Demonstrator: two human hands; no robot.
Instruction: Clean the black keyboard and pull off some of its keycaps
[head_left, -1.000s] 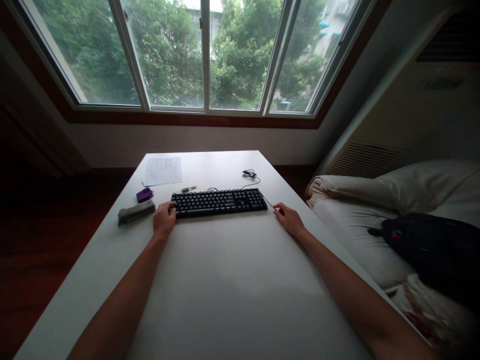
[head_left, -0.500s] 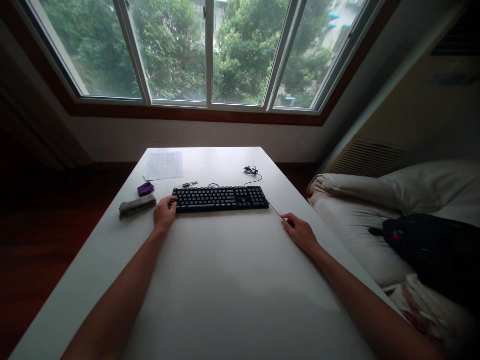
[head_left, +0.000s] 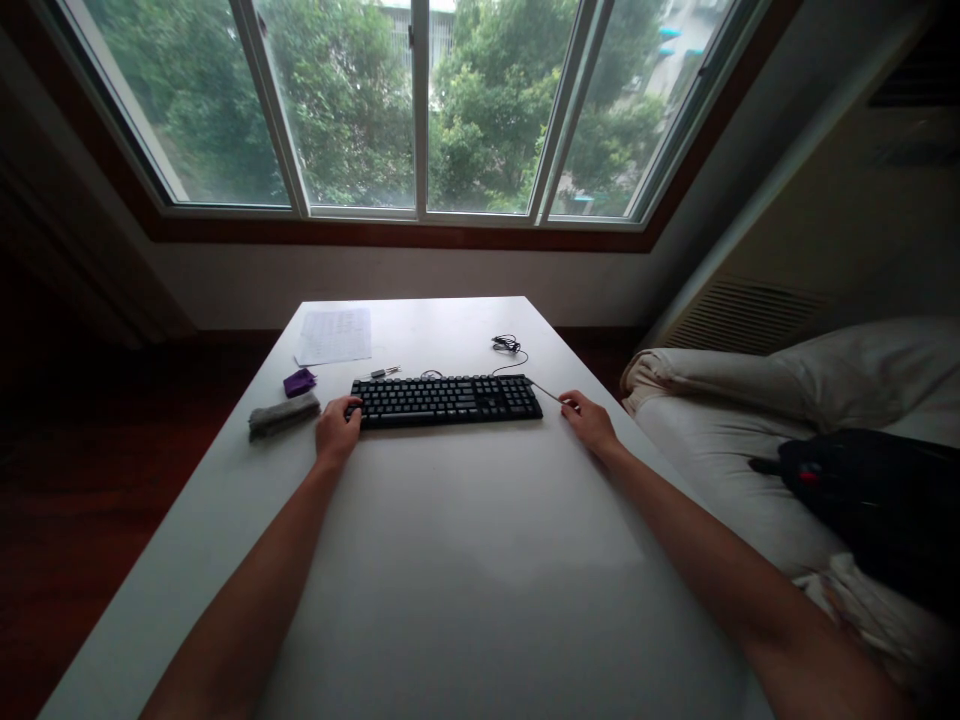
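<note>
A black keyboard (head_left: pixel 442 402) lies across the white table, its cable behind it. My left hand (head_left: pixel 339 430) is closed around the keyboard's left end, thumb over the near corner. To the right of the keyboard, my right hand (head_left: pixel 589 420) pinches a thin stick (head_left: pixel 545 392). The stick slants away to the left, and its far tip reaches the upper right corner of the keyboard; whether it touches the keys is too small to tell. Left of my left hand lies a folded grey cloth (head_left: pixel 283 416), with a small purple packet (head_left: pixel 300 382) just behind it.
The white table (head_left: pixel 480 560) stands below a window. On its far part are a printed paper sheet (head_left: pixel 335 335), a coiled black cable (head_left: pixel 507 344) and a small metallic item (head_left: pixel 385 372) behind the keyboard. A sofa (head_left: pixel 697 440) with a dark bag (head_left: pixel 877 490) is at the right.
My right hand has moved away from me along the keyboard's right end, taking the stick's tip from the near right side to the far corner. My left hand stays on the keyboard.
</note>
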